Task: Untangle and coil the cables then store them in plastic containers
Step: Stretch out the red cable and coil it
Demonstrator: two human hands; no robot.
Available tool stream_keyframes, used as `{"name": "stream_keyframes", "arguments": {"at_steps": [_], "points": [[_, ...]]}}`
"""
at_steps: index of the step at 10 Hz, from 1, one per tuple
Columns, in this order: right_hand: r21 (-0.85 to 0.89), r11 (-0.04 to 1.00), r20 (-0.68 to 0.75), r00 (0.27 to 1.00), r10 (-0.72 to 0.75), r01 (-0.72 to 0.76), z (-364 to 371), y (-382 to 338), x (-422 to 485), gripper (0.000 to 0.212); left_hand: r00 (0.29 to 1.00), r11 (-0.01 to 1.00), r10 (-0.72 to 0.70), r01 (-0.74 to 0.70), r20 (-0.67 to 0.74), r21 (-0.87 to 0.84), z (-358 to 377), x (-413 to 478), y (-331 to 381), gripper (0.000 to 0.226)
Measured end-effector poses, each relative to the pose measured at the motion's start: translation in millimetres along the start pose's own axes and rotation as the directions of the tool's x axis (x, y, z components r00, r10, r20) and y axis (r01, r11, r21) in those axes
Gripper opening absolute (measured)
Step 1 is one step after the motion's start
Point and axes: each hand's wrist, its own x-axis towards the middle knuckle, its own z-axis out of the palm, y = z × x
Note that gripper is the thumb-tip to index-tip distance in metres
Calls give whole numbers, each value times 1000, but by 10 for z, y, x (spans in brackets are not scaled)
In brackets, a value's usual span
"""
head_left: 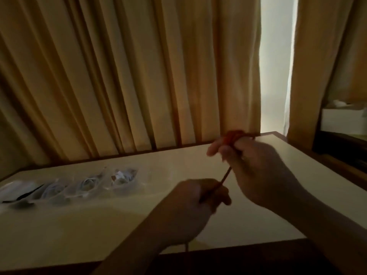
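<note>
A red cable [226,174] stretches taut between both hands above the white table [99,225]. My right hand [256,171] is raised at the right, its fingers curled around a coil of the red cable wound at its fingertips. My left hand [194,199] sits lower, pinching the cable's free length, which hangs down past the table's front edge. Several clear plastic containers [87,185] lie in a row at the table's left, holding coiled white cables; the leftmost [17,193] also shows a black cable. The picture is dim and blurred.
Tan curtains [139,76] hang right behind the table, with a bright gap [278,66] at the right. A white box [343,120] sits on dark furniture at the far right.
</note>
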Motion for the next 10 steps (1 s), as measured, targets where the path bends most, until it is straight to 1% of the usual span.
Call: {"name": "stream_keyframes", "arguments": {"at_steps": [1,2,3,4,5,6,7,8,9,10], "points": [[137,933,470,851,235,-334,-73,40,-95,35,924,950,297,-258,-242,177,-332,56,102,19],[736,265,651,758,-24,-623,-118,-92,-228,42,882,907,344,-401,-323,-129,-347,200,142,17],[918,180,352,935,35,-353,-128,-96,-194,35,980,910,98,-158,-170,-383,31,284,106,33],[109,994,-74,997,37,-29,-227,105,-114,35,969,983,-29,72,244,-169,206,180,187,29],[-40,965,327,909,258,-259,-240,228,-156,44,975,975,211,-204,-72,88,-102,228,209,20],[652,448,651,755,83,-612,-187,155,-311,51,932,952,192,-253,-308,-174,-241,366,172,16],[891,292,330,937,111,-349,-185,85,-231,43,992,936,64,-98,-111,-338,158,447,95,33],[283,941,16,982,189,-186,-326,262,-156,46,966,997,62,-49,250,-58,216,323,195,26],[106,902,474,819,325,-419,-363,256,-232,53,968,969,232,-222,-95,105,-155,363,228,16],[709,430,596,801,56,-558,-276,129,-337,43,956,936,194,-247,-218,-252,-127,419,231,17]]}}
